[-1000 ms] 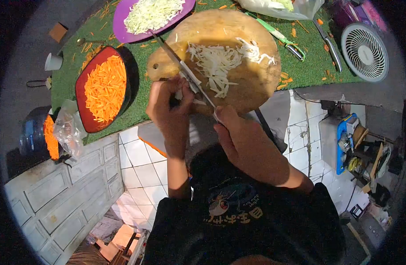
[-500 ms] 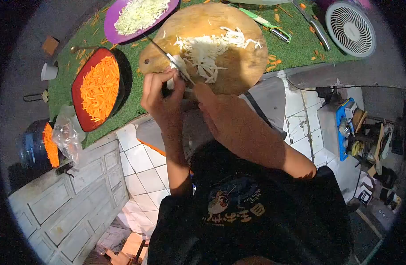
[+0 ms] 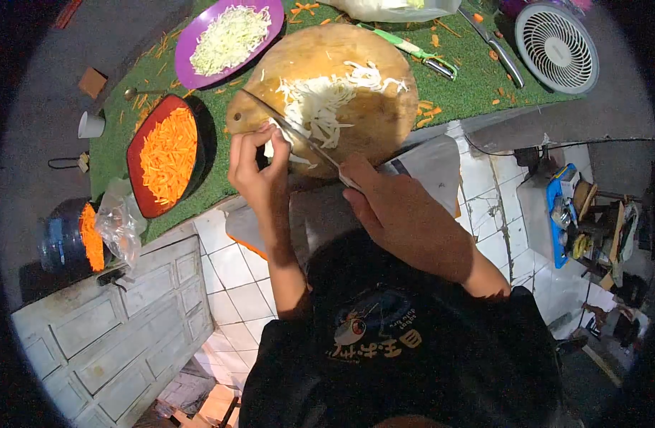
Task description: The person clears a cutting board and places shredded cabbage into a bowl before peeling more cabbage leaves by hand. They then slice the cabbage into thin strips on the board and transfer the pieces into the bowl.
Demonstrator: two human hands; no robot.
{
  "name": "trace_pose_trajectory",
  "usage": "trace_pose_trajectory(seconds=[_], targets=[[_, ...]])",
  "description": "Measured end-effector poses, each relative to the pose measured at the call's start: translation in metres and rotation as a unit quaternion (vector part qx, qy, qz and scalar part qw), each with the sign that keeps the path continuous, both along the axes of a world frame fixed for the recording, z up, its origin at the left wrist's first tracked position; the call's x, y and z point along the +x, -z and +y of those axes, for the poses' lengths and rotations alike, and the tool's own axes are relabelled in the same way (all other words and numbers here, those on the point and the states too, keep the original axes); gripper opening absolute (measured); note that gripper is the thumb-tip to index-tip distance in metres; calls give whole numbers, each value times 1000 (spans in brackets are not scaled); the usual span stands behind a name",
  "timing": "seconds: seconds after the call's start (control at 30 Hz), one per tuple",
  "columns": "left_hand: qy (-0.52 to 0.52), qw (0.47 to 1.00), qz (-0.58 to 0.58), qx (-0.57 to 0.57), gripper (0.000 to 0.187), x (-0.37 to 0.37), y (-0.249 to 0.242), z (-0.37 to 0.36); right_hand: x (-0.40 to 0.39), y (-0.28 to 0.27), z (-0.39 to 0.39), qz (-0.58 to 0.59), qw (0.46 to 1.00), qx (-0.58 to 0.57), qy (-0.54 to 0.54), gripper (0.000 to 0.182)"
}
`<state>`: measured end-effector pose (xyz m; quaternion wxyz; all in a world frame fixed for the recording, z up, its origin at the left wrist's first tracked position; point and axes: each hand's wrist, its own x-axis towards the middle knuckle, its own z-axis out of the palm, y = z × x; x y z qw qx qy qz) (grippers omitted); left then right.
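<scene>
My right hand (image 3: 413,214) is closed around the handle of a kitchen knife (image 3: 292,128). Its blade slants up and left across the near-left part of a round wooden cutting board (image 3: 384,125). Just left of the blade, my left hand (image 3: 259,160) pinches a piece of white vegetable (image 3: 272,146) against the board, the fingers partly hiding it. Thin white vegetable strips (image 3: 320,107) lie heaped on the middle of the board, beyond the blade. More strips trail toward the board's right side.
A purple plate (image 3: 187,71) of shredded pale cabbage stands behind the board. Left of it sits a red-and-black bowl (image 3: 137,158) of cut carrot. A green peeler (image 3: 406,46), a second knife (image 3: 509,68) and a round grey fan (image 3: 557,50) lie along the right on green matting.
The knife has been drawn back toward my body and right, its blade now lower across the board. My left hand stays on the vegetable piece. The view has shifted slightly.
</scene>
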<state>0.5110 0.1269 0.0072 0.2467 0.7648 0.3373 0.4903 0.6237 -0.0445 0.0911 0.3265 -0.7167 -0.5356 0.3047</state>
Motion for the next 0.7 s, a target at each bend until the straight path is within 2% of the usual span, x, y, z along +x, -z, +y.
trace_pose_trajectory(seconds=[0.07,0.13,0.2,0.37,0.43,0.47,0.57,0.63,0.7], targets=[[-9,999,30,23,9,-1,-2,-1,2,2,0,9,1000,17,3,28],[5,1000,12,6,9,-2,-2,-3,3,5,3,9,999,-11,47,28],[-20,997,51,45,9,-4,-4,-6,4,4,4,22,998,14,53,28],[-11,999,37,0,9,-6,0,-7,-1,4,1,52,996,53,45,31],[-5,1000,19,-1,8,-4,0,-6,-5,9,5,72,988,131,47,29],[-6,1000,21,-1,8,-3,0,-6,-7,15,5,74,988,130,46,29],[-16,1000,22,-6,9,-3,0,-5,-12,34,8,30,980,189,47,27],[-28,999,34,-19,9,-4,-1,-6,-16,39,8,11,960,271,70,26],[-25,999,42,-4,10,-3,-2,-6,-16,38,7,15,963,260,63,27]])
